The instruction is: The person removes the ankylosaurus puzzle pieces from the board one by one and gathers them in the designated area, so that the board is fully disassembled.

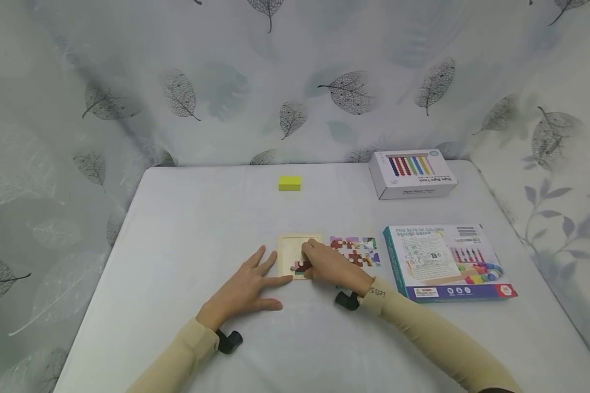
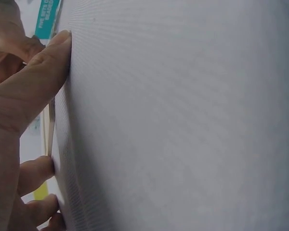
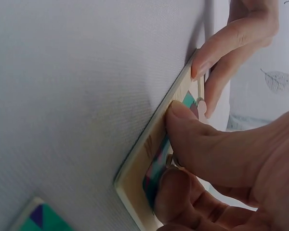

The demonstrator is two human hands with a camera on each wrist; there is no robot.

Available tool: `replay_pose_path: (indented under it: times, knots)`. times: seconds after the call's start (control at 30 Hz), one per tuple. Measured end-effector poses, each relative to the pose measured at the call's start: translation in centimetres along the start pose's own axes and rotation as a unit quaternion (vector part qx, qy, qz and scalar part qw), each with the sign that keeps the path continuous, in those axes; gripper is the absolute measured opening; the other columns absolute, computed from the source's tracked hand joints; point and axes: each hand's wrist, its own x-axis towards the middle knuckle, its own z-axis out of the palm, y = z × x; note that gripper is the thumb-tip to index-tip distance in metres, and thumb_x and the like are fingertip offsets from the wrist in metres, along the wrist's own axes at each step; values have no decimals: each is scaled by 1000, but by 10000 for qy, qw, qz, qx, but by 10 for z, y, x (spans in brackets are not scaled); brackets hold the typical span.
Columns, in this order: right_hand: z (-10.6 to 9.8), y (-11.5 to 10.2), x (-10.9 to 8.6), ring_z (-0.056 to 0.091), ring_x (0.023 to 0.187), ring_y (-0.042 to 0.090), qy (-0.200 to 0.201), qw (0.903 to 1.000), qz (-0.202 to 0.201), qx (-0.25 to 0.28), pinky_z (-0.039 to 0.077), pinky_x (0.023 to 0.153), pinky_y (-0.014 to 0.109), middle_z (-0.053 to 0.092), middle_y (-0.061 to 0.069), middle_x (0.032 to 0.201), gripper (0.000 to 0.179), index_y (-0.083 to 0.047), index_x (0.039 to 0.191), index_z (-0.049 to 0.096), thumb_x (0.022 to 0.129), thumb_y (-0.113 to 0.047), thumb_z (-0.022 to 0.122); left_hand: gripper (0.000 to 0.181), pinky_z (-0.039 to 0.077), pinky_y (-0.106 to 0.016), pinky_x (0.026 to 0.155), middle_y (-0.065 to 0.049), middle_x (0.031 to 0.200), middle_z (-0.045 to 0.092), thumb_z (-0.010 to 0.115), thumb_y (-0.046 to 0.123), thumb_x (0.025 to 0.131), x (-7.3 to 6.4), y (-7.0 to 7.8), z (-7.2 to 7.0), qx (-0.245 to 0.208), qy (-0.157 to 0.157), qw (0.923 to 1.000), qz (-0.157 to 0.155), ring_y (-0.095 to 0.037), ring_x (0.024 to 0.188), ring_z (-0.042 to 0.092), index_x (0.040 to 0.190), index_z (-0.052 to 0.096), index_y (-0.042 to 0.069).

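Note:
A shallow wooden puzzle tray (image 1: 284, 254) lies on the white table, with a few joined puzzle pieces (image 1: 300, 267) along its lower edge. My right hand (image 1: 331, 265) reaches over the tray's right side. In the right wrist view, its thumb (image 3: 190, 130) and curled index finger pinch a puzzle piece (image 3: 170, 160) low against the tray; most of that piece is hidden. Fingers spread, my left hand (image 1: 246, 286) rests at the tray's lower left corner and touches its edge. Right of the tray lie several loose puzzle pieces (image 1: 356, 257), partly covered by the right hand.
A yellow block (image 1: 289, 183) stands behind the tray. At the back right is a white box (image 1: 413, 174) with coloured bead columns pictured on it. A flatter teal-edged box (image 1: 447, 263) lies to the right, beside the loose pieces. Leaf-patterned cloth hangs around the table.

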Motion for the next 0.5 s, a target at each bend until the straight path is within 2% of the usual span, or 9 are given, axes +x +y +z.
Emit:
replay_pose_path:
  times: [0.27,0.5]
  knots:
    - [1,0,-1,48,82,14,30,10000,-54,10,44,70,27,53,3,96,28,-8,106,57,88,-14,77,63,37,-60,117,-18,161,36,69,66,81,-1,-1,2,-21,13,10000,-60,-49,153,22,137,61,40]
    - [1,-1,-3,49,77,16,29,9998,-30,188,41,68,28,55,2,86,25,-9,101,55,88,-11,76,63,37,-60,117,-19,161,36,70,65,80,-2,0,1,-38,14,10000,-60,-50,152,22,137,61,39]
